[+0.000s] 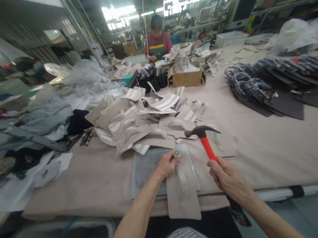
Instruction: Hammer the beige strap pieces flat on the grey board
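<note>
My right hand (227, 179) grips a claw hammer (209, 150) with an orange and black handle, its head raised to the right of my left hand. The fingers of my left hand (167, 164) are wrapped round a small metal punch (176, 154) with a round top. That tool stands at the upper end of a flat beige panel (188, 199) with a plastic-wrapped handle (182, 182) down its middle. Beneath lies a grey pad (144, 172); the panel overhangs the table's front edge. The punch's lower tip is hidden.
A heap of similar beige panels (137, 124) rises just beyond the pad. Dark pieces with wrapped handles (270, 87) are stacked at the right. A cardboard box (187, 78) and black items (152, 78) stand further back. Across the table (263, 152) sits a co-worker (158, 40).
</note>
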`<state>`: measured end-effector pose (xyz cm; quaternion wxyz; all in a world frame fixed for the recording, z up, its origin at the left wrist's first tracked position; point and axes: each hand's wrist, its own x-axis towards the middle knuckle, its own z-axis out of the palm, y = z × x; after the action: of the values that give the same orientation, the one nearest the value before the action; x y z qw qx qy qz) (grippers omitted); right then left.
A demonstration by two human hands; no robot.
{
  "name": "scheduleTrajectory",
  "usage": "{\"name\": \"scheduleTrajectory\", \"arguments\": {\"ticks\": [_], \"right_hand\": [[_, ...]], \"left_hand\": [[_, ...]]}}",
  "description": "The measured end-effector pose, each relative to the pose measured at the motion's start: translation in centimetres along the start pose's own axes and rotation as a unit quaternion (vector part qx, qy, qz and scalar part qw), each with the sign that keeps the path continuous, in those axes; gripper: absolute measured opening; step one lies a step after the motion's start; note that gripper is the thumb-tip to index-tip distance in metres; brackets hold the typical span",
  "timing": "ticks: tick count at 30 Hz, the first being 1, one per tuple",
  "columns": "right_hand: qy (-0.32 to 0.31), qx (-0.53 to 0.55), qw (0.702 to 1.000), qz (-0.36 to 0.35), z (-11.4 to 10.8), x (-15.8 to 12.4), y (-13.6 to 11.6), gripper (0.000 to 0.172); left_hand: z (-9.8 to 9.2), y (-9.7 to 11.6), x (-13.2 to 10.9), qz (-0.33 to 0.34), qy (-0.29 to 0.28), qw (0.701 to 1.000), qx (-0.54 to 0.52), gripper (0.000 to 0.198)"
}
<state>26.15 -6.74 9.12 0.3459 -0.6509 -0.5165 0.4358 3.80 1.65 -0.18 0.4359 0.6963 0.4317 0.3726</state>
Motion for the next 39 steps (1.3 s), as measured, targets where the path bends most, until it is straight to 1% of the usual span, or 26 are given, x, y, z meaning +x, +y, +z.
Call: {"name": "scheduleTrajectory", "arguments": {"ticks": [1,2,3,5,7,8,10,13,14,15,16,17,18,20,21,23,25,28,30,33,34,35,36,37,38,39], "right_hand": [[0.031,-0.080,0.994,-0.064,0.0,-0.2,-0.2,0.037],[0.052,-0.156,0.979,-0.117,-0.1,-0.2,-0.2,0.036],[0.057,-0.226,0.960,-0.156,-0.1,-0.1,-0.1,0.034],[0.027,-0.335,0.922,-0.192,-0.2,0.3,0.0,0.030],[-0.007,-0.399,0.892,-0.214,-0.6,0.7,-0.5,0.027],[-0.006,-0.412,0.882,-0.231,-1.0,0.8,-1.2,0.028],[0.041,-0.401,0.872,-0.277,-1.9,0.6,-3.4,0.033],[0.192,-0.332,0.863,-0.329,-2.7,-0.2,-6.6,0.036],[0.240,-0.308,0.855,-0.340,-2.6,-0.5,-7.0,0.034],[0.264,-0.291,0.850,-0.351,-2.3,-0.6,-6.8,0.032],[0.256,-0.289,0.850,-0.358,-1.9,-0.7,-6.0,0.031],[0.224,-0.299,0.855,-0.361,-1.3,-0.7,-4.8,0.030],[0.158,-0.323,0.864,-0.353,-0.8,-0.6,-3.4,0.030],[0.047,-0.381,0.875,-0.294,0.0,-0.3,-0.7,0.029],[0.006,-0.408,0.875,-0.261,0.2,-0.1,0.4,0.028],[-0.040,-0.444,0.869,-0.214,0.1,0.1,1.5,0.027],[-0.059,-0.462,0.866,-0.181,-0.4,0.3,1.8,0.028],[-0.064,-0.451,0.882,-0.123,-1.1,1.2,3.0,0.028],[-0.061,-0.448,0.888,-0.080,-1.4,2.1,4.7,0.026],[-0.028,-0.493,0.869,-0.037,-1.3,3.4,7.1,0.026],[-0.007,-0.509,0.859,-0.047,-1.1,3.5,7.4,0.026],[0.015,-0.518,0.852,-0.079,-0.7,3.4,7.3,0.027],[0.027,-0.516,0.846,-0.131,-0.2,3.1,7.0,0.030],[0.027,-0.506,0.839,-0.199,0.5,2.6,6.5,0.036],[0.009,-0.493,0.827,-0.271,1.3,2.1,5.8,0.044],[-0.027,-0.478,0.811,-0.336,2.2,1.4,5.1,0.052]], "left_hand": [[0.1,0.1,-0.1,0.001,0.002,1.000,-0.001,0.012],[0.1,0.1,-0.2,0.001,0.006,1.000,-0.003,0.012],[0.2,0.1,-0.3,0.001,0.010,1.000,-0.005,0.013],[0.3,0.1,-0.4,0.000,0.019,1.000,-0.005,0.010],[0.4,0.1,-0.6,0.002,0.024,1.000,-0.003,0.007],[0.5,0.0,-0.6,0.006,0.025,1.000,-0.003,0.006],[0.5,0.0,-0.6,0.018,0.023,1.000,-0.007,0.007],[0.5,0.0,-0.7,0.026,0.019,0.999,-0.013,0.008],[0.5,0.0,-0.7,0.026,0.019,0.999,-0.014,0.008],[0.5,0.0,-0.7,0.025,0.018,0.999,-0.014,0.008],[0.5,0.0,-0.7,0.022,0.019,0.999,-0.013,0.008],[0.5,0.0,-0.7,0.019,0.020,1.000,-0.012,0.008],[0.6,-0.1,-0.7,0.016,0.021,1.000,-0.010,0.008],[0.6,-0.3,-0.7,0.011,0.023,1.000,-0.009,0.008],[0.6,-0.4,-0.7,0.010,0.022,1.000,-0.009,0.009],[0.6,-0.6,-0.7,0.014,0.022,1.000,-0.008,0.011],[0.7,-0.8,-0.7,0.021,0.024,0.999,-0.013,0.018],[0.7,-0.9,-0.7,0.028,0.025,0.999,-0.025,0.026],[0.8,-0.9,-0.7,0.028,0.025,0.999,-0.025,0.021],[0.8,-0.8,-0.7,0.021,0.032,0.999,-0.028,0.014],[0.8,-0.8,-0.7,0.017,0.035,0.999,-0.034,0.013],[0.8,-0.7,-0.8,0.013,0.038,0.998,-0.043,0.012],[0.8,-0.7,-0.8,0.010,0.039,0.998,-0.053,0.012],[0.8,-0.7,-0.8,0.006,0.040,0.997,-0.063,0.012],[0.9,-0.7,-0.8,0.003,0.041,0.997,-0.073,0.013],[1.0,-0.7,-0.8,-0.002,0.043,0.996,-0.083,0.014]]}}
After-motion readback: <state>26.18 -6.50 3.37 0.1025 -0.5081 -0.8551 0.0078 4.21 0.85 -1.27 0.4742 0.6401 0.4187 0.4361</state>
